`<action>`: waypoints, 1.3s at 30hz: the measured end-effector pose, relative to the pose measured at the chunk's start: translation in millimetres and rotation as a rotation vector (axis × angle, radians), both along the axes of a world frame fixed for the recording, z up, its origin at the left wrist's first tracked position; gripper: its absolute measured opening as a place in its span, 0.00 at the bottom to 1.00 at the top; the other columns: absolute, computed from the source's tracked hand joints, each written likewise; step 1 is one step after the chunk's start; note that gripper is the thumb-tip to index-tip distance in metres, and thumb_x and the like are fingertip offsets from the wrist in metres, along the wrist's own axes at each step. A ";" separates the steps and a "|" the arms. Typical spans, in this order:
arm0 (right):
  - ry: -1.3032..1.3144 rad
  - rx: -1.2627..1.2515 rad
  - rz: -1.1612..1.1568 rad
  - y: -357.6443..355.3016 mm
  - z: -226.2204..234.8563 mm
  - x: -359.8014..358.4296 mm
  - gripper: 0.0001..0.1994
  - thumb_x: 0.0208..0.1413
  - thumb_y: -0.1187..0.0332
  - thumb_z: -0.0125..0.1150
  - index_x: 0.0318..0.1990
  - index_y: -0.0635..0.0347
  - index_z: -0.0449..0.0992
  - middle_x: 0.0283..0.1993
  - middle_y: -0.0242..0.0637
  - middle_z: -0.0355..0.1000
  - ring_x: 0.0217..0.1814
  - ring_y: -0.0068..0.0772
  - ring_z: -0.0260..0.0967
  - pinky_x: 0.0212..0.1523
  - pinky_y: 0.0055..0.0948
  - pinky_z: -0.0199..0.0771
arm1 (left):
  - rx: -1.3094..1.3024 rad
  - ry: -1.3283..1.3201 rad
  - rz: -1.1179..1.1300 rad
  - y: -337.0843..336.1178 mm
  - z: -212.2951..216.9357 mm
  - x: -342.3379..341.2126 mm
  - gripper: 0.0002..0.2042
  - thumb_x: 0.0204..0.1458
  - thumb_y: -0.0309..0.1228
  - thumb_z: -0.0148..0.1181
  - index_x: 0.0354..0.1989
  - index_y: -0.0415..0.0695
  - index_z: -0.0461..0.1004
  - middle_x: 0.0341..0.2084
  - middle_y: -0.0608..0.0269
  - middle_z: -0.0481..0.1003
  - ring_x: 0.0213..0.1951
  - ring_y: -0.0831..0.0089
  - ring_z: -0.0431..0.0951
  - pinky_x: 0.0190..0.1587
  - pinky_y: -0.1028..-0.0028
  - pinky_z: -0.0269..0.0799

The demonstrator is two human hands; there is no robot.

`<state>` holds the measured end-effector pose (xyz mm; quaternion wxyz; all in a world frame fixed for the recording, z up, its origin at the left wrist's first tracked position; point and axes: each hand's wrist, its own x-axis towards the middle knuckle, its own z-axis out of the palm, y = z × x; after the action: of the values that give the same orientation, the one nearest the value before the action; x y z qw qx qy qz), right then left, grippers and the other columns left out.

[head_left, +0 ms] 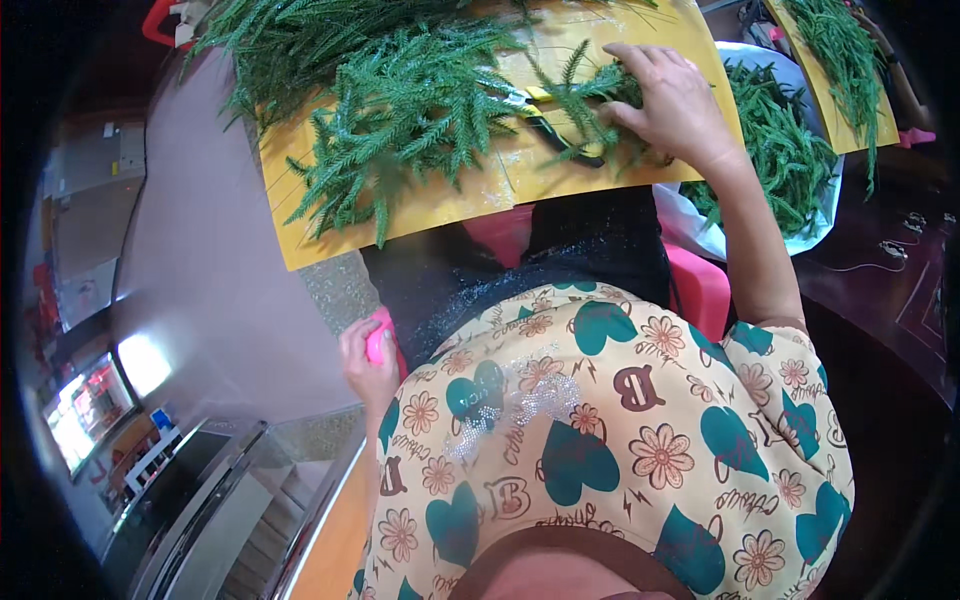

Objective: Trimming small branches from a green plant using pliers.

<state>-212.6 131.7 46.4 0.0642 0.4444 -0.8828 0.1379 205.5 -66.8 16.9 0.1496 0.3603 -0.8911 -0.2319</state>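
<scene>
Between spread thumb and fingers of the right hand, green sprigs are ringed. Just left of that grip, a hand tool is overlapped by greenery and could be dragged if a sprig is pulled. Whether a pink edge is clasped by the left hand cannot be told.

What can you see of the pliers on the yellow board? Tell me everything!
The pliers have a silvery, metal-looking head and two spread handles, yellow and black. They lie on the yellow board, handles toward the right. Green sprigs touch them, hiding the tip and part of one handle. The right hand is nearby, not gripping them.
</scene>
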 end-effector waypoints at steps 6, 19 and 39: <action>-0.044 -0.074 0.020 4.4 2.0 -11.6 0.18 0.46 0.66 0.62 0.47 0.54 0.72 0.42 0.41 0.72 0.47 0.46 0.68 0.49 0.37 0.68 | 0.038 0.000 0.039 -1.1 2.7 -2.5 0.08 0.43 0.22 0.62 0.34 0.39 0.75 0.36 0.52 0.73 0.42 0.57 0.73 0.48 0.65 0.68; 0.040 -0.457 0.159 -22.9 107.7 28.3 0.14 0.40 0.78 0.61 0.38 0.63 0.75 0.32 0.42 0.73 0.31 0.40 0.73 0.34 0.31 0.73 | 0.035 0.006 0.079 -2.9 3.8 -3.7 0.07 0.43 0.23 0.63 0.33 0.41 0.76 0.35 0.55 0.74 0.42 0.62 0.74 0.48 0.68 0.68; 0.042 -0.770 0.406 -98.6 84.9 40.2 0.17 0.51 0.63 0.61 0.44 0.65 0.72 0.39 0.42 0.73 0.39 0.36 0.71 0.38 0.29 0.71 | 0.026 0.016 0.098 2.8 9.1 -6.1 0.07 0.43 0.22 0.62 0.32 0.39 0.74 0.35 0.54 0.73 0.42 0.59 0.73 0.48 0.65 0.67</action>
<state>-172.5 33.0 131.3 0.2146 0.5554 -0.6601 0.4579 199.5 -63.9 25.9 0.1631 0.4035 -0.8681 -0.2389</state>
